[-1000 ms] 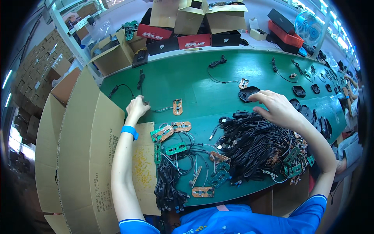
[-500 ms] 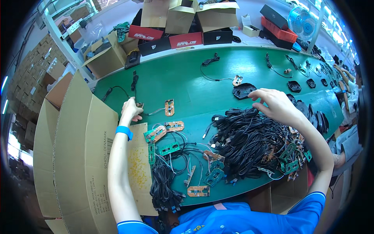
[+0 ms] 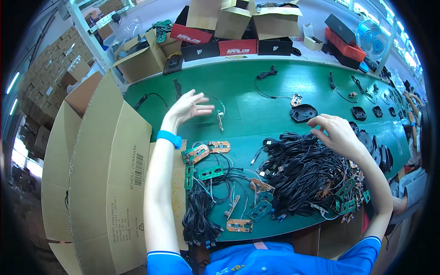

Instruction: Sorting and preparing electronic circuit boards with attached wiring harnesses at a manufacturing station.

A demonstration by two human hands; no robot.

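My left hand [image 3: 190,106] is over the far left of the green table, fingers spread and nothing in them. Just right of its fingertips, a circuit board [image 3: 220,121] stands tilted on edge, with a thin cable running from it. My right hand [image 3: 337,130] hovers above the right side of a big heap of black cables [image 3: 298,176], its fingers loosely curved and apart, with no held object visible. Beyond its fingertips lies a black plastic shell [image 3: 303,113], apart from the hand. A brown circuit board [image 3: 297,100] on a cable rests behind that shell.
Green and brown circuit boards [image 3: 211,172] with a cable bundle [image 3: 198,220] lie front left. A large open carton [image 3: 98,183] stands at the left edge. Stacked black shells [image 3: 366,140] are beside my right forearm. Boxes [image 3: 237,47] line the back shelf; another person's sleeve [image 3: 412,188] is at right.
My left hand has let go of the cable and risen to the right, fingers spreading. The nearby board went from lying flat to tilted on edge. The whole view has shifted; my right hand stays similarly placed.
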